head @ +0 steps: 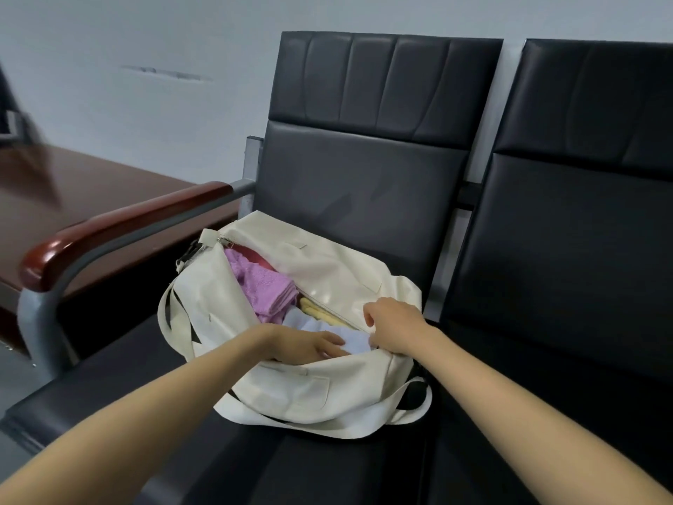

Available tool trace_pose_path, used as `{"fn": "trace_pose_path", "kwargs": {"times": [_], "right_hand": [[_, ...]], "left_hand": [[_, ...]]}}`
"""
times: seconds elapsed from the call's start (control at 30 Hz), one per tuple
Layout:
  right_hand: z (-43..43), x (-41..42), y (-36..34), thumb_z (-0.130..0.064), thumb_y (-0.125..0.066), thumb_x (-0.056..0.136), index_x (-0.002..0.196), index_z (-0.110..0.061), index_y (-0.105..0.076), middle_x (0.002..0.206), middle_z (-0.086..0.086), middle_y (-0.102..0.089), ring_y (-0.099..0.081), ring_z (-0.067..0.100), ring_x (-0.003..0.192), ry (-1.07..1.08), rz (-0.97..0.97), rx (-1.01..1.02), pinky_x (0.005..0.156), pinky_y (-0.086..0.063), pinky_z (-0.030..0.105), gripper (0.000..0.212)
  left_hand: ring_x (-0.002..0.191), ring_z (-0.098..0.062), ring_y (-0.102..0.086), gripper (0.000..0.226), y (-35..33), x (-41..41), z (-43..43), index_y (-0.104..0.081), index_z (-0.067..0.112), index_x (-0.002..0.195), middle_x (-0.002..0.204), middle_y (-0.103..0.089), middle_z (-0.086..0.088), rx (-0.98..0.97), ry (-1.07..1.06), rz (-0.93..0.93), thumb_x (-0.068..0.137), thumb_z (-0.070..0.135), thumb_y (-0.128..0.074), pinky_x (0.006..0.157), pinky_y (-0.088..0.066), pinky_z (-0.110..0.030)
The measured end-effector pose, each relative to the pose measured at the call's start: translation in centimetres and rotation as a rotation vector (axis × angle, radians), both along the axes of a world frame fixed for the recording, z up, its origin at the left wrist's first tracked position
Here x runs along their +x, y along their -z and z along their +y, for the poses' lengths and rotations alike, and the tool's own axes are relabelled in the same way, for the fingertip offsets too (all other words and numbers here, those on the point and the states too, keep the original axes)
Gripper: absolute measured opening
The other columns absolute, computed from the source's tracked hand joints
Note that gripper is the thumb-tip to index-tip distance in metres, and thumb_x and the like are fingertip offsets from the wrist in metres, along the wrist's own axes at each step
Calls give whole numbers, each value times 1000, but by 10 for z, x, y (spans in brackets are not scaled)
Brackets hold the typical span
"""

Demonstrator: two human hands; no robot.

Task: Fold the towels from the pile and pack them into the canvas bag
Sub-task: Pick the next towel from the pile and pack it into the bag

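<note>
1. Left grip, fingers flat, presses the pale blue towel inside the canvas bag.
2. Right grip, fingers curled, pinches the bag's rim.
3. Bag sits by the chair seat's left edge.

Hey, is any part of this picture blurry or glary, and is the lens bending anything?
Head view: the table at far left is smeared by blur; a soft glare patch sits on the bag at its far flap; the wide lens stretches both forearms toward the bottom corners; the purple towel is sharp.
</note>
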State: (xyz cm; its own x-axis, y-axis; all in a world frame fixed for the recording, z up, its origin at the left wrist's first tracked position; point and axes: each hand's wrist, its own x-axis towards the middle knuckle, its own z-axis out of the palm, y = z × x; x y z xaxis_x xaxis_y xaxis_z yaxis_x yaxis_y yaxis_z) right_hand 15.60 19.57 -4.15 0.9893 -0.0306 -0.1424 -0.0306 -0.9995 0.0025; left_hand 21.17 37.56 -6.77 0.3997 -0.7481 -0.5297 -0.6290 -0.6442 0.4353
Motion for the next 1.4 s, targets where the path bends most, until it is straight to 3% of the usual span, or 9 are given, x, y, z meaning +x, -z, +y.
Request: {"fn": "trace_pose_path", "kwargs": {"times": [0.37, 0.53, 0.67, 0.83, 0.9, 1.03, 1.13, 1.27, 1.4], "right_hand": [[1, 7, 7, -31, -58, 90, 120, -17, -57, 128, 7, -42, -32, 27, 124, -18, -84, -352, 97, -30, 34, 33], [-2, 0, 8, -24, -57, 88, 110, -23, -58, 119, 1, -47, -33, 23, 118, -94, -19, -45, 100, -26, 38, 22], [-2, -15, 4, -42, -48, 95, 84, -24, -64, 78, -8, -60, -49, 14, 86, -153, 45, 89, 101, -23, 39, 26], [5, -26, -7, -59, -16, 100, 65, -24, -45, 72, -5, -47, -37, 19, 96, -202, 165, -201, 106, -14, 45, 57], [6, -29, -15, -63, -24, 98, 73, -19, -53, 86, -1, -50, -29, 19, 96, -163, 277, -131, 105, -17, 43, 58], [-19, -24, -26, -49, -60, 90, 72, -16, -58, 70, -4, -46, -40, 7, 70, -252, 222, 367, 81, -36, 29, 37], [-28, -16, -19, -47, -61, 89, 83, -31, -67, 79, -6, -58, -49, 8, 87, -232, 121, 419, 87, -34, 31, 18], [-16, -6, 1, -52, -45, 94, 84, -19, -66, 94, 1, -59, -45, 18, 102, -162, 39, 97, 95, -25, 37, 40], [-13, 8, 1, -54, -36, 97, 98, -19, -67, 96, -1, -55, -44, 22, 107, -51, 8, 105, 96, -27, 40, 47]], "left_hand": [[139, -22, -24, 40, -3, -4, -18, -48, 39, 137, 147, -31, 3, -49, 36, -86, 104, 27, -30, 112, -17, -33], [140, -12, -24, 37, -6, -15, -10, -51, 28, 138, 153, -30, 7, -87, 13, 5, 104, 25, -35, 111, -15, -22], [98, -10, -62, 16, -12, 4, 9, -72, 28, 103, 108, -68, 6, -467, -313, -24, 93, 23, -61, 78, -44, -11], [87, -18, -59, 20, -3, 6, -2, -72, 30, 102, 96, -70, 3, -186, -174, -33, 94, 38, -55, 85, -47, -29], [80, -9, -55, 25, -10, 4, -8, -71, 29, 95, 82, -64, 14, -124, -209, 34, 96, 45, -52, 79, -42, -19], [108, -7, -53, 35, -18, -2, -6, -60, 33, 111, 109, -58, 13, -93, -304, 143, 98, 56, -37, 99, -36, -23], [85, -9, -61, 55, -19, 0, -3, -65, 24, 95, 93, -65, 5, -188, -485, 288, 93, 67, -31, 85, -44, -22], [61, -15, -42, 43, -9, 16, 1, -50, 22, 62, 61, -47, 6, -370, -420, -15, 83, 57, -64, 58, -34, -25], [98, -19, -50, 28, 12, 20, -10, -65, 19, 84, 99, -58, -2, -324, -344, -492, 82, 47, -70, 80, -39, -24]]}}
